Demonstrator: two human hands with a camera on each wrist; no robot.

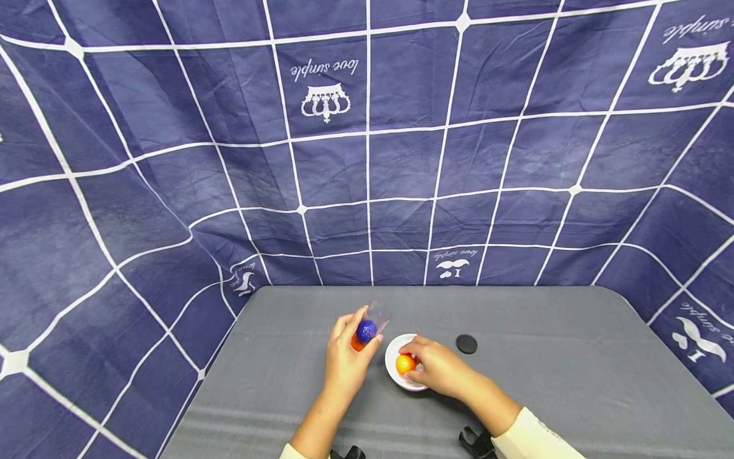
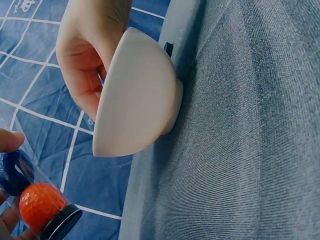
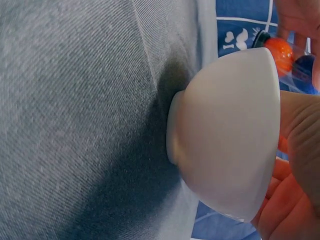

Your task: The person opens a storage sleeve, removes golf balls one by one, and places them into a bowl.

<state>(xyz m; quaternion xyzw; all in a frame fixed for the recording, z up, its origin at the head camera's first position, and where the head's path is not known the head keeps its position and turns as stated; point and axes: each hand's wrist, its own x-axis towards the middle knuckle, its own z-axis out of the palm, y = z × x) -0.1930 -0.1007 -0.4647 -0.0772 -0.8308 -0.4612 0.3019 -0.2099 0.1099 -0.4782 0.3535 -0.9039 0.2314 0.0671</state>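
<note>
Plainly, both hands are busy at the middle of the desk (image 1: pixel 550 370). The left hand (image 1: pixel 345 362) has its grip wrapped round a clear tube (image 1: pixel 379 312), thumb on one side and fingers on the other. Inside the tube, an orange ball (image 2: pixel 42 204) sits next to the black base (image 2: pixel 61 223), and a blue ball (image 1: pixel 367 331) rests just above it. The tube is tilted and held up off the desk, to the left of a white bowl (image 1: pixel 389 363) that stands upright on its foot. The right hand (image 1: pixel 440 368) reaches into this bowl from the right, its grip bent downward with thumb and fingers on either side of a yellow-orange ball (image 1: pixel 404 364); the bowl wall hides the fingertips in both wrist views, so I cannot tell whether they actually pinch it. Something reddish shows beside that ball, too covered by the hand to make out. A flat black disc (image 1: pixel 466 343) lies on the desk, beyond the bowl and to its right. Behind everything hangs a dark blue cloth (image 1: pixel 413 166) with white grid lines, and a cream sleeve (image 1: pixel 533 437) covers the right forearm.
</note>
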